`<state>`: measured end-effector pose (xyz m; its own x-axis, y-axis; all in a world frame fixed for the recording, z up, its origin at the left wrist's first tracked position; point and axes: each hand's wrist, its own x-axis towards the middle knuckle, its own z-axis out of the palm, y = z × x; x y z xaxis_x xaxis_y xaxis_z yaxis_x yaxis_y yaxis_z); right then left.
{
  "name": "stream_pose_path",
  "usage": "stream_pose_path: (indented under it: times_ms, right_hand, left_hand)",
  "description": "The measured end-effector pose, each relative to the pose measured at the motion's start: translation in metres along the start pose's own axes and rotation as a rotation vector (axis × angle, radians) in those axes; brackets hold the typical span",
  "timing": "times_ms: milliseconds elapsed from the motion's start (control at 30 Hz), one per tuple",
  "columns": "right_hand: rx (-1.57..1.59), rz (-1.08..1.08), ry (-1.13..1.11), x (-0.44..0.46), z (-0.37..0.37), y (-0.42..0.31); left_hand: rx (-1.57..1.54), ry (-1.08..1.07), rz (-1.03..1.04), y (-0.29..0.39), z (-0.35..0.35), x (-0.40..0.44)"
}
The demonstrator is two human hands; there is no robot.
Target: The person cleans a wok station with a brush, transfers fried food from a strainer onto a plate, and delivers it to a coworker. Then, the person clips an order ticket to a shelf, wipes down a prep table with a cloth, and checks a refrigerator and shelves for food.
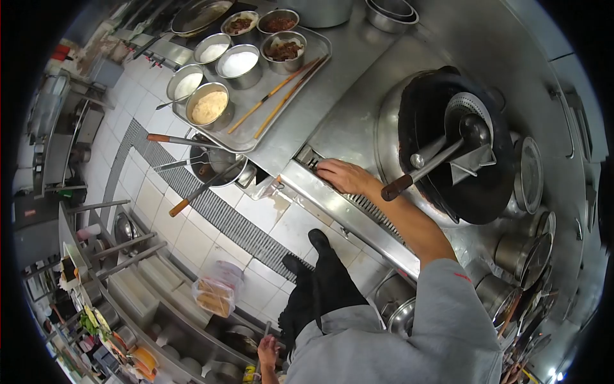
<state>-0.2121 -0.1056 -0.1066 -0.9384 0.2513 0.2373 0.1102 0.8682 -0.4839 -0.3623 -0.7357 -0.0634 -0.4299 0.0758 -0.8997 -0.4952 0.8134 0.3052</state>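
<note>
Reaching forward across the front of the steel bench, the right hand lies with its fingers bent at a small metal fitting, which sits at the bench's front edge beside a slatted channel; whether the fingers grip it cannot be told. The left hand is low beside the person's body, well apart from the right, its fingers curled, and whether it holds anything is unclear. To the right of the reaching forearm stands a large black wok, with a perforated strainer and a wooden-handled ladle in it. Farther forward, a metal tray bears seven metal cups of white, tan and dark reddish contents, alongside two long sticks. Below the tray's near corner, a pot holds long-handled utensils.
</note>
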Motion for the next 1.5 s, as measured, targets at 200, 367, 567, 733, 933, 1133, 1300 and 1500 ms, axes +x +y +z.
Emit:
stream_pose_path:
  times_ms: [200,367,567,733,933,1133,1300,1500]
  right_hand:
    - [-0.064,0.058,0.137,0.012,-0.002,-0.010]
    - [-0.072,-0.012,0.079,0.019,0.021,0.010]
    - [-0.249,0.064,-0.031,-0.034,0.038,0.032]
    - [-0.254,0.111,-0.009,-0.021,0.030,0.016]
    - [-0.254,0.115,-0.090,-0.046,0.038,0.033]
    - [-0.210,0.163,-0.202,-0.056,0.019,0.016]
    - [0.035,0.299,-0.258,-0.050,0.002,-0.012]
    - [-0.173,0.205,-0.322,-0.041,-0.025,-0.044]
  left_hand:
    - [0.010,-0.018,0.041,-0.004,0.000,0.000]
    - [0.160,-0.003,0.226,-0.029,-0.008,0.023]
    - [0.143,0.105,0.328,0.016,0.010,0.020]
    - [0.227,0.125,0.327,0.038,0.023,0.016]
    - [0.212,0.206,0.372,0.023,0.023,0.018]
    - [0.116,0.297,0.307,-0.026,0.017,0.006]
    - [-0.042,0.190,0.190,-0.089,0.013,0.017]
    - [-0.270,0.011,0.097,-0.092,-0.004,0.018]
